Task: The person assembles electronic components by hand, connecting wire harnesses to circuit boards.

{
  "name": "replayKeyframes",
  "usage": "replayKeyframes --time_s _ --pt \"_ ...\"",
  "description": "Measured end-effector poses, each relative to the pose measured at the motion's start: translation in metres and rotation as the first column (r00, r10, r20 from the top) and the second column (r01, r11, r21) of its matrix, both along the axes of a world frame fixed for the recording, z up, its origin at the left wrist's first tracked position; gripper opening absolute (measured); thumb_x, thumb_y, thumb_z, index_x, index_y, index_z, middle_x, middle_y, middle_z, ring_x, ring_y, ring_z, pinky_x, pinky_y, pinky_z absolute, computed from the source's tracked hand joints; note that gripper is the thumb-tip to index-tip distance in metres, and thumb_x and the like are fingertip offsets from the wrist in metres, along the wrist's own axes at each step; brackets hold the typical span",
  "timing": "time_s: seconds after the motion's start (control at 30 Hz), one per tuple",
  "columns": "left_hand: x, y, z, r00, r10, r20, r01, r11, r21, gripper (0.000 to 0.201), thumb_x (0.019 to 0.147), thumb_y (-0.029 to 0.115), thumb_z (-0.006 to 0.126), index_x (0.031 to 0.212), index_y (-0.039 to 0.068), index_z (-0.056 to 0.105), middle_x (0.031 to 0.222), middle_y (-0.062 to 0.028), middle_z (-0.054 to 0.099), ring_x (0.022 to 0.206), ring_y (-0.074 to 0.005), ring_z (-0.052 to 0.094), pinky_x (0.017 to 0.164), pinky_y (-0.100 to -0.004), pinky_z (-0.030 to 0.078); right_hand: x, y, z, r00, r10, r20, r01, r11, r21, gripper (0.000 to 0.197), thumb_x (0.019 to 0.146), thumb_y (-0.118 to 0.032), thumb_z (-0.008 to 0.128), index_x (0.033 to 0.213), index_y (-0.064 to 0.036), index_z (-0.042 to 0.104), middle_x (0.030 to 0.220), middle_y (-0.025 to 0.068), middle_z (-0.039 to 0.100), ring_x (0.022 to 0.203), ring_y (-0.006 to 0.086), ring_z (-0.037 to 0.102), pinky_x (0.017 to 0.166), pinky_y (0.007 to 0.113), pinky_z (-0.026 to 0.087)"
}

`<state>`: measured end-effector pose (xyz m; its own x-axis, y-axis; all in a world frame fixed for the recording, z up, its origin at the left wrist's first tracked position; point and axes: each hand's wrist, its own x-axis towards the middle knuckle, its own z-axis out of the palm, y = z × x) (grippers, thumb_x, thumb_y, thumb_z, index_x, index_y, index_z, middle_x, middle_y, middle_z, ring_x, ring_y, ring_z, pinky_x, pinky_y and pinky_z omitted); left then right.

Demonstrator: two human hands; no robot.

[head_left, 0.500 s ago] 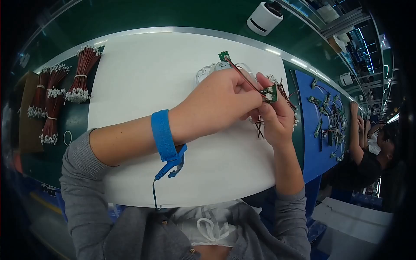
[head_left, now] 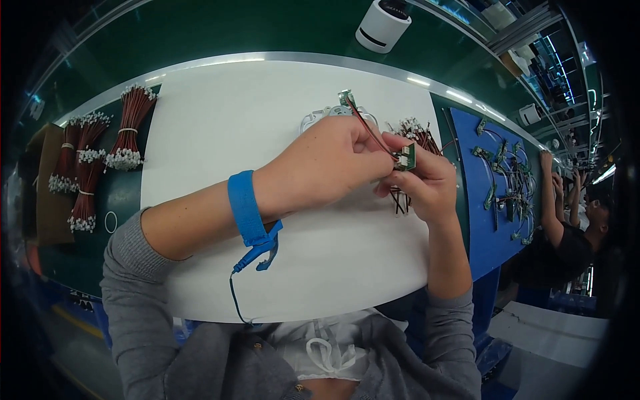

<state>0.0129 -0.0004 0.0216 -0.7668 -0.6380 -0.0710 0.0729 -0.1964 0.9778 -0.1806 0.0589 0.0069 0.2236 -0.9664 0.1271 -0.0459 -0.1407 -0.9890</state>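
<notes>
My right hand (head_left: 432,181) grips a small green circuit board (head_left: 407,158) with white connectors between thumb and fingers. Against the board's connector side, my left hand (head_left: 327,160) pinches a red-and-black wire cable (head_left: 365,121); its fingertips are partly hidden. That cable runs up over the left fingers to a second small green board (head_left: 346,99). Behind the left hand, a white and grey plastic part (head_left: 313,120) is half covered. A bundle of wire cables (head_left: 421,137) with white plugs lies behind and beneath my right hand. A blue wrist strap (head_left: 246,208) circles my left wrist.
Rubber-banded bundles of red wire cables (head_left: 131,127) lie at the left, near a brown cardboard box (head_left: 50,220). A blue mat (head_left: 483,227) at the right carries wired circuit boards. A white cylindrical device (head_left: 382,28) stands at the back. Another person (head_left: 567,247) sits far right.
Both hands and the circuit board have shifted slightly left and down in the picture. The view has tilted a little, showing more of the cable bundle behind my right hand. Both grips remain.
</notes>
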Motion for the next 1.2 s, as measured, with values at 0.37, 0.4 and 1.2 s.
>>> replayKeyframes --time_s 0.37,0.4,1.2 --pt "0.014 0.009 0.016 0.999 0.027 0.023 -0.027 1.000 0.004 0.012 0.087 0.013 0.059 0.092 0.002 0.058 0.085 -0.0023 0.063 0.075 -0.0056 0.053 0.069 -0.0209 0.045 0.015 0.003 0.011 0.992 -0.025 -0.124 0.017 0.998 -0.068 0.040 0.082 0.001 0.062 0.122 0.0019 0.056 0.089 0.0071 0.066 0.071 0.0106 0.064 0.064 0.022 0.051" --pt "0.013 0.012 0.015 0.999 0.023 0.027 -0.023 1.000 -0.008 0.012 0.087 0.013 0.059 0.092 0.002 0.058 0.085 -0.0023 0.063 0.075 -0.0056 0.053 0.069 -0.0209 0.045 0.016 0.005 0.012 0.992 -0.030 -0.120 0.021 0.997 -0.079 0.040 0.082 0.001 0.062 0.122 0.0019 0.056 0.089 0.0071 0.066 0.071 0.0106 0.064 0.064 0.022 0.051" --pt "-0.049 -0.019 0.027 0.941 0.321 0.111 -0.160 0.708 -0.688 0.025 0.082 0.010 0.064 0.105 0.002 0.063 0.095 -0.0061 0.065 0.089 -0.0144 0.060 0.083 -0.0281 0.047 -0.072 0.017 0.017 0.919 -0.366 -0.147 0.313 0.903 -0.293 0.035 0.080 -0.004 0.068 0.114 0.0004 0.062 0.076 0.0027 0.064 0.061 0.0050 0.059 0.055 0.018 0.046"
